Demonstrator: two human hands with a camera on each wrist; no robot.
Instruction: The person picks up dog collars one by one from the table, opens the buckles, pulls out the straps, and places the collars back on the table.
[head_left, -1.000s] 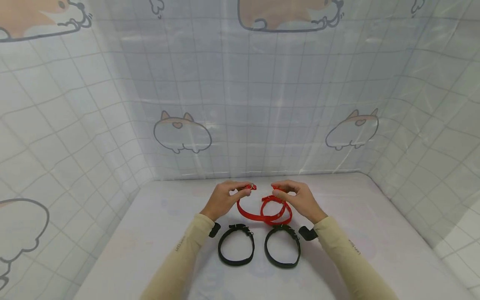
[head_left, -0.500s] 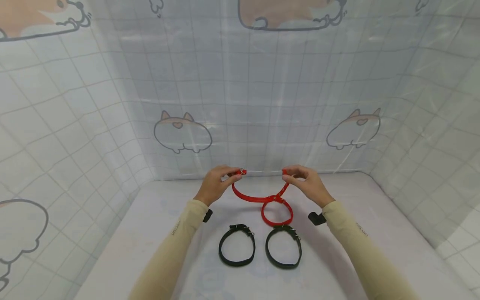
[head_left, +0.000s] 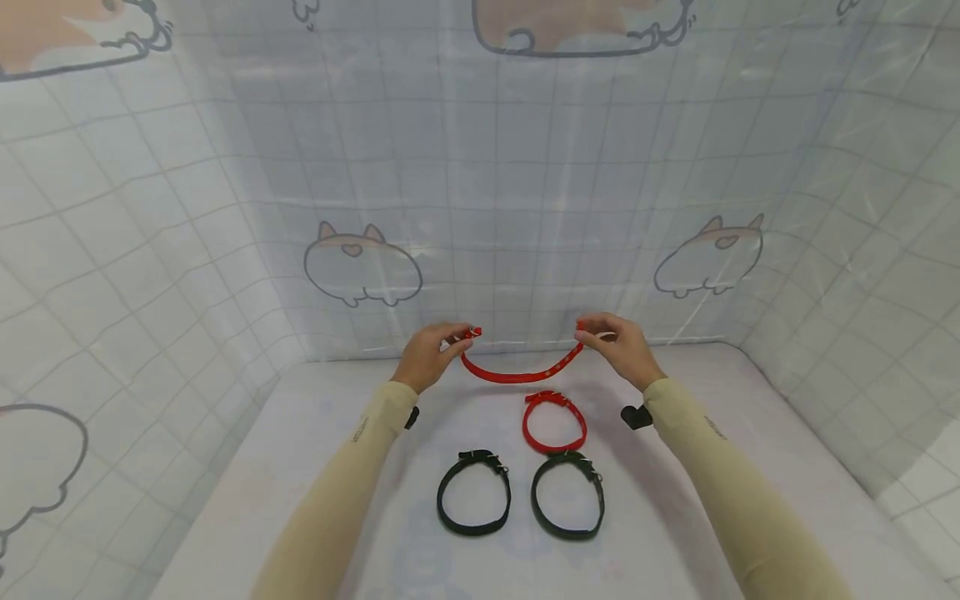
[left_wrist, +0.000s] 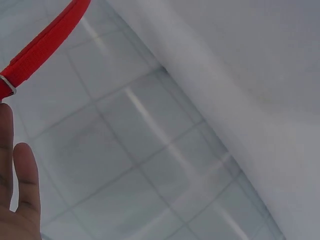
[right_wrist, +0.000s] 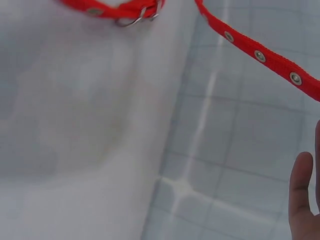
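Observation:
An unbuckled red collar [head_left: 513,378] hangs in a shallow curve above the far part of the table, between my two hands. My left hand [head_left: 423,358] pinches its buckle end; in the left wrist view a metal keeper shows on the red strap [left_wrist: 47,47] near the fingers. The other end, with metal eyelets, is pinched by my right hand [head_left: 624,348]. The right wrist view shows the eyelets along the strap [right_wrist: 278,65]. Below it, a second red collar [head_left: 582,427] lies buckled into a ring on the table.
Nearer to me lie a black collar [head_left: 472,529] and a dark green collar [head_left: 573,533], both buckled into rings, side by side. A white table [head_left: 315,467] bears them. A grid-patterned curtain [head_left: 517,167] with cartoon dogs rises behind the table and at both sides.
Both hands have lifted the red collar up and away, and moved apart, so the strap is drawn wider. It now hangs apart from the second red collar. The rings on the table stay put.

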